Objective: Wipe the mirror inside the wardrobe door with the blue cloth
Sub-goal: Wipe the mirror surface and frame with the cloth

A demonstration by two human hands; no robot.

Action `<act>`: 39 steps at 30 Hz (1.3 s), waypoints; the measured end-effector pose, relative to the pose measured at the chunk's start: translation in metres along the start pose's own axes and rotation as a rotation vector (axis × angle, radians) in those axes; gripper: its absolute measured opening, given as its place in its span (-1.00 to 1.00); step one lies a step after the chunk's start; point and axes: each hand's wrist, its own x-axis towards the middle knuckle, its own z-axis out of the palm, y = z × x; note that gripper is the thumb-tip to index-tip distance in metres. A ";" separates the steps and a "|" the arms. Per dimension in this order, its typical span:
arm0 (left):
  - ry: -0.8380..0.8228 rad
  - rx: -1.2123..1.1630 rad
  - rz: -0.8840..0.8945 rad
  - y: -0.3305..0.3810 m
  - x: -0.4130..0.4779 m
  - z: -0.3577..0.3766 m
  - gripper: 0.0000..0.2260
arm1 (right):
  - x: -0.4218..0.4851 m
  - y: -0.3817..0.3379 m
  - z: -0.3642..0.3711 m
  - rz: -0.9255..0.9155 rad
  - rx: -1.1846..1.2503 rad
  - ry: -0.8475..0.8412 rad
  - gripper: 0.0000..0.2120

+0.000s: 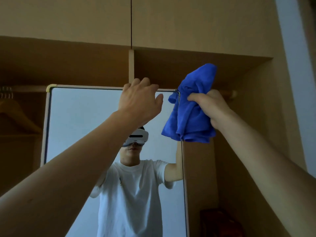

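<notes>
At centre frame, the left hand point(139, 100), fingers spread, reaches the top edge of the mirror point(82, 120); the right hand point(212, 106) grips the bunched blue cloth point(189, 110) at its upper-right corner.

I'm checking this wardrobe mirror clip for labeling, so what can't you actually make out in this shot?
- Mirror: bottom cut off by the frame edge; part of its top edge hidden by the left hand.
- Blue cloth: whether it touches the glass is unclear.
- Right hand: fingers mostly buried in the cloth.
- Hangers: too dark.
</notes>
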 end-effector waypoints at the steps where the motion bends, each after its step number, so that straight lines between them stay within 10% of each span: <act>1: 0.012 0.004 -0.006 0.000 0.000 0.002 -0.57 | -0.006 0.006 0.001 0.002 0.005 -0.008 -0.81; 39: 0.129 -0.086 -0.125 0.015 -0.003 0.017 -0.56 | -0.126 0.121 0.006 0.109 0.228 0.006 -0.72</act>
